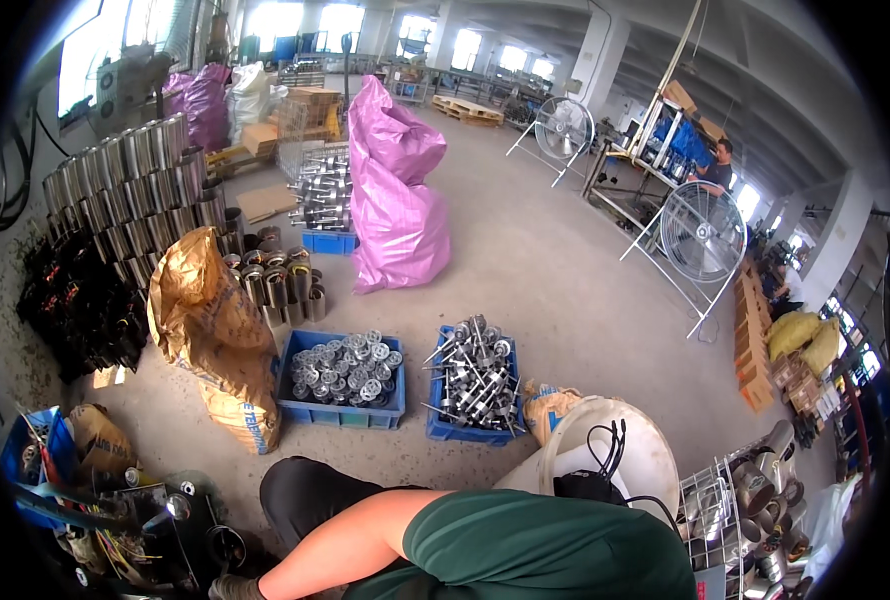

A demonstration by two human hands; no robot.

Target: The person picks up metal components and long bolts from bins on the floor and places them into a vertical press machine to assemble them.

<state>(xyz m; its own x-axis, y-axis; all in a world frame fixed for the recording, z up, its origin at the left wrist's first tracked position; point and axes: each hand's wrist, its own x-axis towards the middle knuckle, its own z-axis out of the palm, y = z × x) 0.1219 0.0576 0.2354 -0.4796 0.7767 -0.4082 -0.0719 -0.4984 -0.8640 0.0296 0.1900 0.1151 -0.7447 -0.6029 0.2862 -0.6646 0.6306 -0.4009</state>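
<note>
My right arm, in a green sleeve, reaches across the bottom of the head view toward the lower left. My right hand (pixel 237 588), in a dark grey glove, shows only in part at the lower edge, and its fingers are hidden. Close to it lies a dark cylinder with a round open end (pixel 227 545). Coloured wires (pixel 125 550) and dark machine parts crowd the spot left of that. My left hand is out of the picture. Beyond my black-clad knee stand a blue crate (pixel 343 413) of round metal end caps and another blue crate (pixel 465 432) of rotors with shafts.
A brown paper sack (pixel 210 320) and stacked metal cylinders (pixel 145 190) stand at left. A tall pink sack (pixel 400 200) rises ahead. At right are a white bucket (pixel 655 440), a wire basket (pixel 710 515) and two floor fans (pixel 703 232). Another person (pixel 717 168) is farther back.
</note>
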